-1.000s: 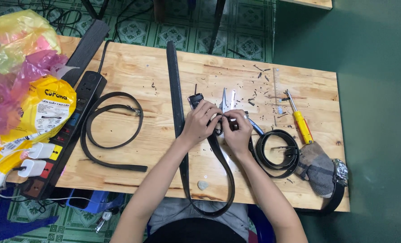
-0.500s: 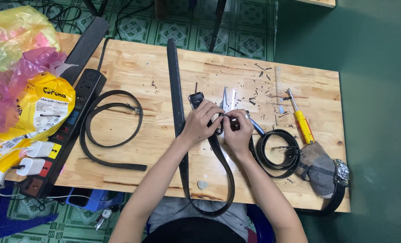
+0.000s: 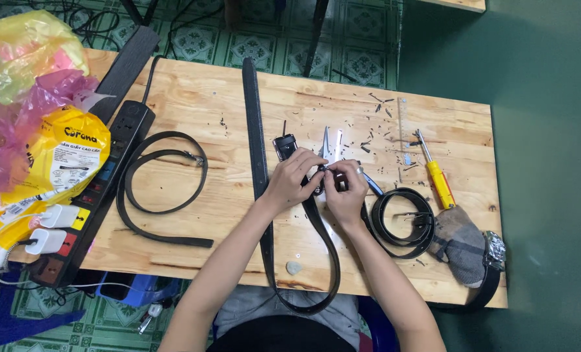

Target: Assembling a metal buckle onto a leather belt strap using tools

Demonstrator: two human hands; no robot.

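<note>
**Both hands pinch a belt end at centre surface**

Left hand (image 3: 295, 179) and right hand (image 3: 344, 192) meet at the middle of the wooden surface (image 3: 232, 104), fingers closed tight on the end of a long black belt (image 3: 256, 150) that runs from twelve o'clock and loops off the six o'clock edge. At three o'clock, a coiled belt (image 3: 401, 221) and yellow-handled screwdriver (image 3: 437, 179). At nine o'clock, another looped belt (image 3: 157, 195) beside a power strip (image 3: 108, 176).

Under both hands lay pale, matt wood table (image 3: 206, 98); between them matt black leather belt (image 3: 256, 130); right, glossy yellow plastic screwdriver (image 3: 439, 184).
</note>
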